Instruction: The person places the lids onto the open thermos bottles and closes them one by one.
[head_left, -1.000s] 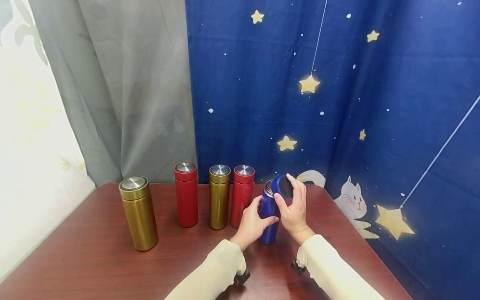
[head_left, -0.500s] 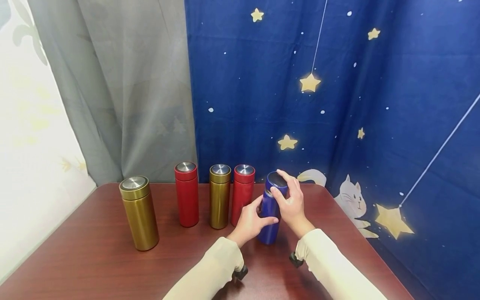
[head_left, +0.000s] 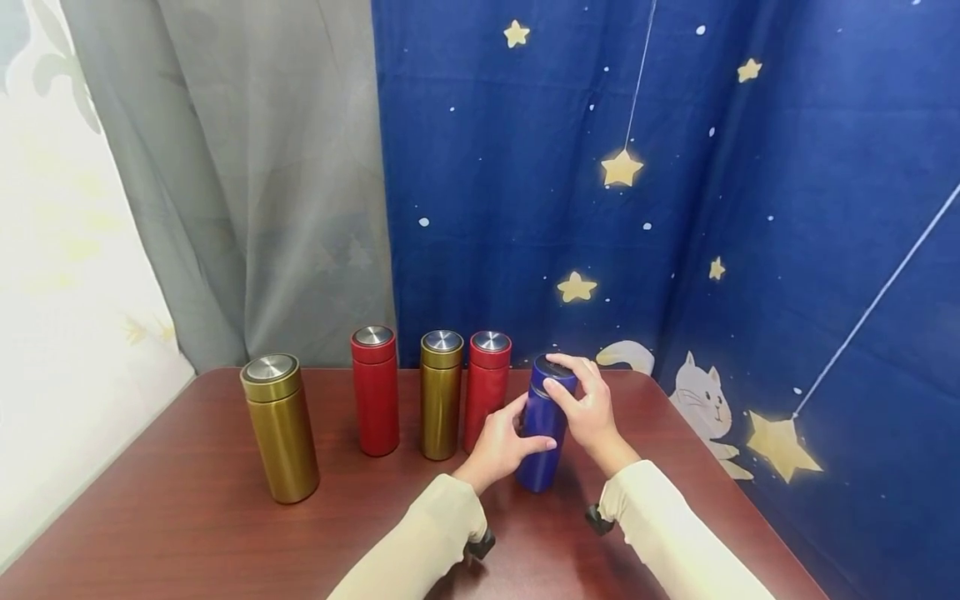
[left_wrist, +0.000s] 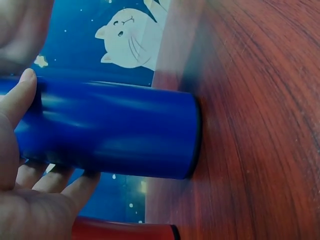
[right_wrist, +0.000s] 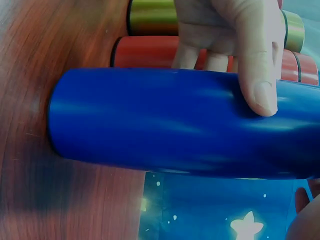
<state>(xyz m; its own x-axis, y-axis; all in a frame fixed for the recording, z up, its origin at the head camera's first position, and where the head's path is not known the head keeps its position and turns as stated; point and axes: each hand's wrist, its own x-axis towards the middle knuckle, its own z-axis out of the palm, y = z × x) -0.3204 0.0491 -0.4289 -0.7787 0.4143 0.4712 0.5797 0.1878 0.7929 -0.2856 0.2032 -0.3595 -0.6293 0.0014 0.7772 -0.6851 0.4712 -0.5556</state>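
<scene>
A blue thermos bottle (head_left: 542,454) stands on the brown table at the right of the head view. My left hand (head_left: 501,446) grips its body around the middle, thumb across the front. Over the top, my right hand (head_left: 588,408) holds the blue lid (head_left: 553,379), which sits on the bottle's neck. In the left wrist view the bottle (left_wrist: 115,130) appears sideways, its dark base at the table top. The right wrist view shows the left thumb on the bottle (right_wrist: 165,122); the right hand (right_wrist: 307,215) is only partly seen at the edge.
Just left of the blue bottle stand a red thermos (head_left: 486,392), a gold thermos (head_left: 440,408) and another red thermos (head_left: 377,408), all lidded. Farther left is a wider gold thermos (head_left: 283,442). The table (head_left: 172,533) ends at grey and blue curtains (head_left: 487,167).
The blue lid was tilted off the bottle's open mouth a second ago. My right hand has brought it down level onto the neck, while the left hand keeps its grip on the body.
</scene>
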